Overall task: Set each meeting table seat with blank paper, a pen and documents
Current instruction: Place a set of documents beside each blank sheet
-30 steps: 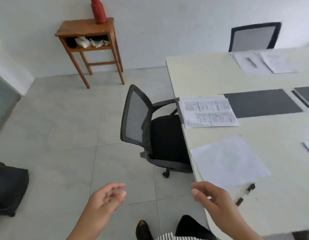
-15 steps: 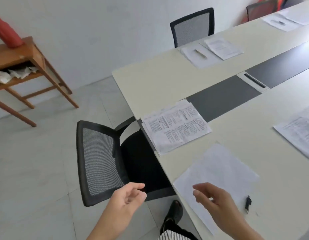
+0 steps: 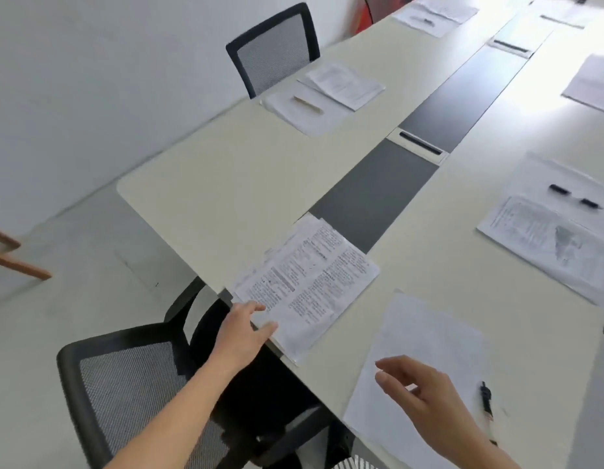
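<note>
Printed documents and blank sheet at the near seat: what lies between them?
Head view: only bare cream tabletop separates the printed documents from the blank sheet. The pen lies at the sheet's far right edge, not between them.

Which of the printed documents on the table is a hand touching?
The printed stack at the near table end: the left hand rests on its corner. The other documents lie untouched.

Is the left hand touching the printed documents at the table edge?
Touching. The head view shows the left hand with fingertips resting on the near corner of the printed documents.
</note>
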Demonstrator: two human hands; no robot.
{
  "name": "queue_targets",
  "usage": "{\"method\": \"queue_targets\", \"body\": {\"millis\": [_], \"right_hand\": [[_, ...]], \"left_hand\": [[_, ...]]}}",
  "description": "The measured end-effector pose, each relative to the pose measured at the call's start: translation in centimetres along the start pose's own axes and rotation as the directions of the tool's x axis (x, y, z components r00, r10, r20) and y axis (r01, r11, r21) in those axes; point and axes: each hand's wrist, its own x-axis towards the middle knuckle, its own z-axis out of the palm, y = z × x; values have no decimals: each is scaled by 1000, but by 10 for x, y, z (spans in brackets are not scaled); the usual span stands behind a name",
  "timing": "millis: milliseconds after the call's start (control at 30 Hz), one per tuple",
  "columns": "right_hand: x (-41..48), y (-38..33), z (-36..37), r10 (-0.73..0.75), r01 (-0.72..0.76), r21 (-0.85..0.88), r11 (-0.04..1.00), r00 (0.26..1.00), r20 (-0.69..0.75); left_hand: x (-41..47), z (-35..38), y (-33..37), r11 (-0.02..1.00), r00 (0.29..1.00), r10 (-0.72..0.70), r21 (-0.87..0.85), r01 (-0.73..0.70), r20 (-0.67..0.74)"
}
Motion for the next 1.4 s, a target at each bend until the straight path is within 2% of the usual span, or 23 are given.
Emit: {"method": "queue_targets", "body": {"millis": [200, 367, 433, 600, 767, 867, 967, 1100, 1167, 1267, 1333, 1400], "right_hand": [[-3, -3, 29, 139, -141, -23, 990, 988, -73], [-5, 2, 36, 218, -219, 2, 976, 968, -122], [-5, 6, 37, 243, -243, 12, 970, 961, -132], [2, 11, 37, 252, -252, 1, 968, 964, -84], [24, 11, 34, 267, -267, 6, 964, 963, -30], [43, 16, 33, 298, -299, 43, 953, 954, 35], [61, 19, 33, 356, -366, 187, 912, 930, 86], [87, 17, 26, 381, -416, 480, 772, 908, 173], [101, 10, 16, 319, -405, 636, 657, 914, 252], [118, -9, -4, 120, -323, 824, 466, 946, 302], [122, -30, -15, 10, -210, 866, 454, 973, 231], [123, -47, -23, -16, -101, 848, 521, 992, 128]], "left_hand": [[107, 0, -14, 950, 999, 42, 310, -32, -27], [138, 3, -32, 825, 999, 17, 565, 10, -42], [143, 4, -34, 803, 998, 24, 596, 11, -50], [129, 10, -28, 932, 999, -50, 360, 44, 9], [98, 21, -26, 986, 995, -27, 166, 12, 91], [78, 20, -16, 997, 993, 42, 60, -49, 110], [56, 11, 5, 992, 989, 118, -43, -115, 93], [25, -11, 37, 953, 965, 242, -212, -216, 103], [13, -22, 46, 927, 951, 288, -282, -248, 109], [4, -32, 49, 907, 953, 285, -351, -233, 105], [2, -36, 48, 898, 958, 266, -388, -208, 104], [1, -42, 47, 884, 959, 259, -428, -189, 111]]}}
